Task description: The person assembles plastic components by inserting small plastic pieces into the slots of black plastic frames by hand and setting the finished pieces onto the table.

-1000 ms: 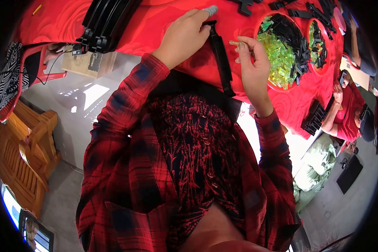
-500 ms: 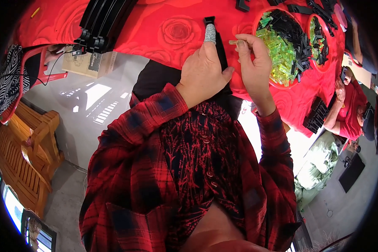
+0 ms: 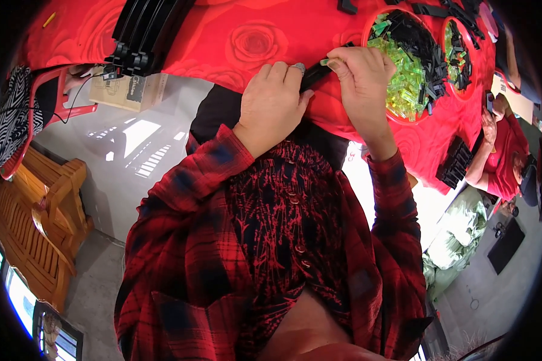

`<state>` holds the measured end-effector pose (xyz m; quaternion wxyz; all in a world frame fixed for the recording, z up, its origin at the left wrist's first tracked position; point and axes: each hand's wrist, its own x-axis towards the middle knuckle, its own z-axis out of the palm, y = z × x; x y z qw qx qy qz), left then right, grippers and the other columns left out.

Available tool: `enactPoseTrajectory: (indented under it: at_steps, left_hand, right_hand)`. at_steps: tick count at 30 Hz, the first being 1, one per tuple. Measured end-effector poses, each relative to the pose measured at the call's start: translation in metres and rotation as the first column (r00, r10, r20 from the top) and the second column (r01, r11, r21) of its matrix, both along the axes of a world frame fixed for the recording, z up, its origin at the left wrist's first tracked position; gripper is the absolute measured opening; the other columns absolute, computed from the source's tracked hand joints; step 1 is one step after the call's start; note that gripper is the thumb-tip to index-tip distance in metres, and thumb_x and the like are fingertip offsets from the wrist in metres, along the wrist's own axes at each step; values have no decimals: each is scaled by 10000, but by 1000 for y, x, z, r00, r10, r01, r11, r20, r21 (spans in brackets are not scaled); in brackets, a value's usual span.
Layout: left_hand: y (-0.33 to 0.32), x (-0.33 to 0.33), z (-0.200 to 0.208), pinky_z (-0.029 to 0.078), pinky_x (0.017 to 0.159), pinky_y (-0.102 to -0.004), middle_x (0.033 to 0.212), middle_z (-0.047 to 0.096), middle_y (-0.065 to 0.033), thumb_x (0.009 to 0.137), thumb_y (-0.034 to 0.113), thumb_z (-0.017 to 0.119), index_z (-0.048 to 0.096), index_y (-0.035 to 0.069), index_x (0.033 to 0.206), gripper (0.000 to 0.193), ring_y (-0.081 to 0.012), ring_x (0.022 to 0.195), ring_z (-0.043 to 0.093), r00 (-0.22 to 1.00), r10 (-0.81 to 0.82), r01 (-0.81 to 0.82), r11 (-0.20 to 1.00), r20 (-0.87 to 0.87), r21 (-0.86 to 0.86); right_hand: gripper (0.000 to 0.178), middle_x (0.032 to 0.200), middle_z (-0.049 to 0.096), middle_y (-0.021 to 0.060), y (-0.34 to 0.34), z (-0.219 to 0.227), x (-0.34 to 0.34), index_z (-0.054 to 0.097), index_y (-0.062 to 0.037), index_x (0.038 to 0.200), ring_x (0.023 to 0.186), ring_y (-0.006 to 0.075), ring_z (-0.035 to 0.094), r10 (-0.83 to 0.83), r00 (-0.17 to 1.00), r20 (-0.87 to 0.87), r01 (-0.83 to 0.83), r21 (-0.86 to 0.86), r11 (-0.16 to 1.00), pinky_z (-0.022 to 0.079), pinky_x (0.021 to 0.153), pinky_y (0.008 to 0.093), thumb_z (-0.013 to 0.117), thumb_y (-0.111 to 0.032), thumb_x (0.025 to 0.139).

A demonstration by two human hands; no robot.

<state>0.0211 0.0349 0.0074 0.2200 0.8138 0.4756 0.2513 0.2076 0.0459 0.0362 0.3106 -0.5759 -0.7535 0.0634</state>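
Note:
My left hand (image 3: 274, 96) is closed around a long black plastic bar (image 3: 317, 73) held above the near edge of the red cloth. A grey wrap (image 3: 299, 67) covers the tip of one of its fingers. My right hand (image 3: 365, 75) pinches a small translucent yellow-green piece (image 3: 324, 62) at the bar's far end. Whether the piece touches the bar I cannot make out. To the right of that hand, a round container holds loose translucent yellow-green pieces (image 3: 406, 90) and black pieces (image 3: 414, 33).
A second, smaller container (image 3: 457, 60) with mixed pieces stands farther right. Long black parts (image 3: 153, 27) lie at the far left of the red cloth (image 3: 211, 48). A cardboard box (image 3: 126, 90) sits on the floor. Another person (image 3: 504, 150) in red is at the right.
My left hand has turned, and the bar now slants up to the right, mostly covered by that hand. My right hand has brought the small piece to the bar's end.

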Motion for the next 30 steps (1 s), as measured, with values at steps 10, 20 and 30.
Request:
enactPoseTrajectory:
  at_steps: [10,20,30]
  left_hand:
    - [0,-4,-3,517,746,-439,934,593,-136,788,240,807,643,30,1064,384,-347,891,603,995,30,-31,1000,92,4]
    - [2,-5,-5,521,741,-436,921,596,-129,792,272,806,670,38,1040,368,-341,890,609,993,52,-48,998,107,-32]
    - [4,-8,-9,512,728,-442,883,604,-129,789,308,809,673,32,997,371,-343,879,612,990,80,-67,992,119,-106]
  right_hand:
    - [105,857,661,-11,-2,-12,-1,680,-151,934,948,211,609,38,977,211,-51,58,997,336,1006,458,731,-172,845]
    - [88,843,654,-5,-2,-16,0,676,-149,919,940,208,612,22,980,200,-34,58,998,323,998,448,728,-167,850]
    - [76,831,667,-24,0,-22,-1,688,-154,896,950,184,625,24,985,170,-37,70,997,298,1000,432,735,-172,839]
